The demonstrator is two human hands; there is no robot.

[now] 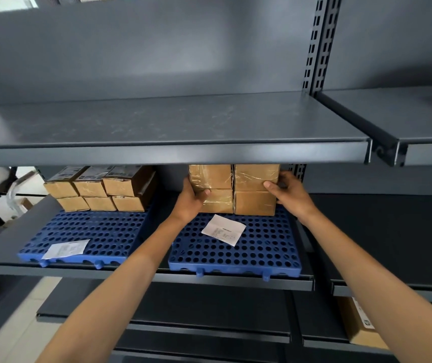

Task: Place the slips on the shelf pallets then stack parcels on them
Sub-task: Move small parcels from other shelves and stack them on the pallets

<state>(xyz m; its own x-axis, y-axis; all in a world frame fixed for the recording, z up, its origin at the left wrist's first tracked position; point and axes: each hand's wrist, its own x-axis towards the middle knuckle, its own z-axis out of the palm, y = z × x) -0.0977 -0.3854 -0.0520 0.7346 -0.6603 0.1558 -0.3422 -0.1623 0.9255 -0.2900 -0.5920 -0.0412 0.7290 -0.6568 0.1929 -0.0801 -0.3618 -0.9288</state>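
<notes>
Reaching forward from the near edge of the view, two bare forearms cross the front lip of the dark grey metal shelf (pixel 236 281) and the perforated blue plastic pallet on the right (pixel 262 248). On this pallet, between the forearms and nearer the left one, lies a white printed paper slip (pixel 224 230), skewed and uncovered. Just beyond its far corner stands a two-by-two block of brown taped cardboard parcels (pixel 236 189) at the rear of the pallet, its long axis running left to right. The left grip (pixel 191 203) clasps the block's left side, thumb on the front face at the seam between tiers. The right grip (pixel 291 195) clasps the right side higher up, thumb on the upper parcel. The block thus lies directly between both closed grips, with the slip on the person's side of it. Whether the block bears fully on the pallet cannot be told. The grey upper shelf (pixel 170 153) hides the block's top.
</notes>
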